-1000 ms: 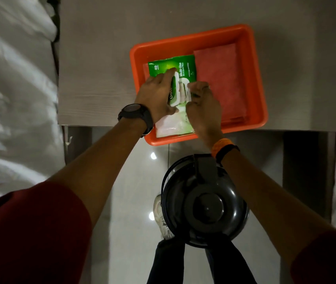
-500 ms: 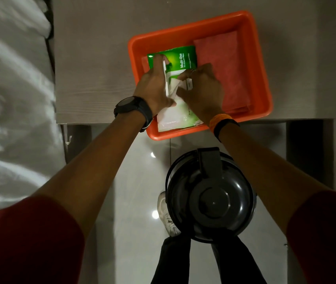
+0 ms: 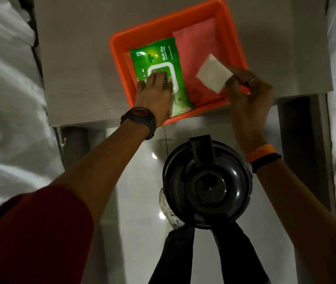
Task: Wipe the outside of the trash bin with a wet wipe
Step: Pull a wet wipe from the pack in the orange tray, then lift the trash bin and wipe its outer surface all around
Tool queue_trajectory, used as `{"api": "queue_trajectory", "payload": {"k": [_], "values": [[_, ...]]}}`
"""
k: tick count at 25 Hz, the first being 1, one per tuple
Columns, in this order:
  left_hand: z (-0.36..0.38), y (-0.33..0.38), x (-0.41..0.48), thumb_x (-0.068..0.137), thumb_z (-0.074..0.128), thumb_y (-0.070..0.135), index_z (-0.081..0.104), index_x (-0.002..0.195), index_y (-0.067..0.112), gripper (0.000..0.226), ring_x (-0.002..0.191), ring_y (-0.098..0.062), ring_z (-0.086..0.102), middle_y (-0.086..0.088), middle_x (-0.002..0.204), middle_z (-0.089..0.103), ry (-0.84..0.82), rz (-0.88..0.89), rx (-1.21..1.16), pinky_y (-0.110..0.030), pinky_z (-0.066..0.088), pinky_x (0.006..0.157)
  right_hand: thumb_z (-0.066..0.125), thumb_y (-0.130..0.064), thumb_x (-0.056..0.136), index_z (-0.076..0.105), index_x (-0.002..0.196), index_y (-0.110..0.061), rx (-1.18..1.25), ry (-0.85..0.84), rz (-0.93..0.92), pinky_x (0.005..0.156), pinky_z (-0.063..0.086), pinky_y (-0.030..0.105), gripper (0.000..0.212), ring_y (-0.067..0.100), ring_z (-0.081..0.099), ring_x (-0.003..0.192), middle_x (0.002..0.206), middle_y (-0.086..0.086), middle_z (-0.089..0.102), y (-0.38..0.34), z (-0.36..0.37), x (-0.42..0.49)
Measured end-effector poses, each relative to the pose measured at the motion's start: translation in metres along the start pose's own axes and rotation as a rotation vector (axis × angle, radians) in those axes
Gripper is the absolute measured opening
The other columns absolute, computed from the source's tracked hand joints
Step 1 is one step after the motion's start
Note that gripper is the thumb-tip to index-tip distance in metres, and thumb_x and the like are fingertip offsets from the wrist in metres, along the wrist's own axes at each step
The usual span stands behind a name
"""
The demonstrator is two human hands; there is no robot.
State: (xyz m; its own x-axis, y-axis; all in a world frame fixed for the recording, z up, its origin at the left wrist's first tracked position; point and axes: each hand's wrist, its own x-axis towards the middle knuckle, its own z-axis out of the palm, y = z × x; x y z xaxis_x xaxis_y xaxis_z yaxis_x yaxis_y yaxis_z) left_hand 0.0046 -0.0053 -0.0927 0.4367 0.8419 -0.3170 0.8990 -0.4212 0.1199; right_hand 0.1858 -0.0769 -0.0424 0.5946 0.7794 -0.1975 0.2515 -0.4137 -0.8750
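the right hand [image 3: 249, 93] pinched a folded white wet wipe [image 3: 214, 73] by one corner between thumb and fingertips, lifted clear above the pink cloth [image 3: 195, 48] at the right side of the orange tray [image 3: 120, 58]. holding it only by the corner probably kept the damp sheet off the palm and let it hang free, ready to unfold. the left hand [image 3: 154, 89] lay flat on the green wipes pack [image 3: 156, 54], fingers spread and pressing on the white flap of its opening; they closed around nothing. that press looked meant to seal the flap so the remaining wipes would not dry out, and to pin the light pack down in the tray.

the tray sat near the front edge of the grey table [image 3: 77, 58], with its front rim overhanging that edge, which put the supplies within easy reach of both arms. the black trash bin [image 3: 208, 183] stood on the glossy floor directly below the front of the table, lid shut, between the person's forearms and just ahead of their legs, so a short drop of the right hand would reach it. only its lid and upper rim showed from above; the outer wall to be wiped was hidden. nothing had touched the bin yet, so the wiping itself seemed not yet begun. white bedding [image 3: 5, 99] flanked the scene on the left.
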Motion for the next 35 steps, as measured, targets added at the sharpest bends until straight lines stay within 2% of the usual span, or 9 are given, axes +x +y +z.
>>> {"api": "queue_trajectory", "payload": {"k": [4, 8, 11, 14, 22, 25, 29, 32, 35], "values": [[-0.035, 0.018, -0.001, 0.094, 0.05, 0.016, 0.05, 0.141, 0.008, 0.048, 0.147, -0.035, 0.027, -0.013, 0.159, 0.03, -0.16, -0.072, -0.013, -0.054, 0.03, 0.118, 0.07, -0.004, 0.09, 0.081, 0.095, -0.015, 0.303, 0.018, 0.126, 0.089, 0.064, 0.038, 0.016, 0.019, 0.079, 0.096, 0.091, -0.003, 0.082, 0.004, -0.039, -0.025], [-0.035, 0.094, -0.045, 0.089, 0.048, 0.007, 0.064, 0.128, 0.01, 0.042, 0.121, -0.024, 0.058, -0.009, 0.136, 0.058, 0.183, 0.193, -0.582, -0.023, 0.046, 0.101, 0.057, -0.003, 0.1, 0.075, 0.098, -0.02, 0.552, -0.086, 0.36, 0.083, 0.061, 0.032, 0.024, 0.013, 0.073, 0.088, 0.09, -0.003, 0.076, 0.035, -0.081, -0.049], [-0.011, 0.164, -0.083, 0.093, 0.057, 0.038, 0.069, 0.111, 0.03, 0.023, 0.097, -0.009, 0.068, 0.006, 0.106, 0.069, -0.168, 0.068, -1.305, -0.019, 0.056, 0.083, 0.052, -0.011, 0.106, 0.071, 0.106, -0.009, 0.614, -0.152, 0.515, 0.067, 0.062, 0.024, 0.019, 0.008, 0.075, 0.076, 0.09, 0.001, 0.075, 0.075, -0.111, -0.066], [0.031, 0.205, -0.096, 0.094, 0.068, 0.029, 0.067, 0.12, 0.019, 0.028, 0.098, -0.013, 0.073, 0.002, 0.105, 0.073, -0.454, -0.139, -1.51, -0.035, 0.063, 0.081, 0.052, -0.012, 0.108, 0.067, 0.12, -0.002, 0.508, -0.169, 0.618, 0.069, 0.066, 0.028, 0.021, 0.016, 0.078, 0.079, 0.1, 0.01, 0.076, 0.112, -0.141, -0.079], [0.087, 0.266, -0.088, 0.093, 0.069, 0.022, 0.068, 0.102, -0.008, 0.031, 0.067, -0.013, 0.068, -0.017, 0.087, 0.068, -0.402, -0.283, -1.226, -0.029, 0.06, 0.053, 0.073, -0.031, 0.095, 0.075, 0.115, -0.019, 0.37, -0.304, 0.62, 0.082, 0.064, 0.036, 0.024, 0.014, 0.077, 0.091, 0.103, 0.002, 0.08, 0.193, -0.193, -0.094], [0.103, 0.265, -0.067, 0.093, 0.069, 0.034, 0.069, 0.112, 0.006, 0.034, 0.098, -0.021, 0.067, -0.013, 0.107, 0.072, -0.302, -0.053, -0.812, -0.041, 0.059, 0.085, 0.074, -0.017, 0.094, 0.073, 0.102, -0.001, 0.328, -0.041, 0.661, 0.082, 0.061, 0.04, 0.018, 0.017, 0.071, 0.081, 0.09, 0.004, 0.075, 0.235, -0.196, -0.089], [0.116, 0.255, -0.033, 0.08, 0.074, 0.057, 0.055, 0.139, 0.024, 0.07, 0.139, -0.028, 0.043, -0.003, 0.141, 0.057, -0.676, 0.384, 0.05, -0.041, 0.026, 0.116, 0.072, -0.016, 0.096, 0.068, 0.092, -0.011, 0.124, 0.133, 0.681, 0.089, 0.062, 0.042, 0.007, 0.031, 0.073, 0.103, 0.105, 0.013, 0.075, 0.289, -0.196, -0.088], [0.12, 0.255, -0.029, 0.075, 0.085, 0.037, 0.066, 0.124, 0.022, 0.055, 0.115, -0.02, 0.062, 0.006, 0.104, 0.069, -0.857, 0.361, -0.136, -0.007, 0.041, 0.084, 0.063, -0.012, 0.1, 0.067, 0.123, -0.001, -0.061, 0.099, 0.544, 0.1, 0.057, 0.039, 0.025, 0.031, 0.071, 0.113, 0.122, 0.017, 0.074, 0.3, -0.181, -0.101], [0.104, 0.229, -0.047, 0.068, 0.089, 0.037, 0.068, 0.118, 0.03, 0.054, 0.101, -0.008, 0.06, 0.017, 0.092, 0.061, -0.841, 0.419, -0.225, -0.004, 0.036, 0.078, 0.057, -0.012, 0.101, 0.073, 0.118, 0.0, -0.194, 0.094, 0.322, 0.07, 0.052, 0.018, 0.026, 0.007, 0.07, 0.07, 0.086, 0.005, 0.076, 0.289, -0.162, -0.125]]}}
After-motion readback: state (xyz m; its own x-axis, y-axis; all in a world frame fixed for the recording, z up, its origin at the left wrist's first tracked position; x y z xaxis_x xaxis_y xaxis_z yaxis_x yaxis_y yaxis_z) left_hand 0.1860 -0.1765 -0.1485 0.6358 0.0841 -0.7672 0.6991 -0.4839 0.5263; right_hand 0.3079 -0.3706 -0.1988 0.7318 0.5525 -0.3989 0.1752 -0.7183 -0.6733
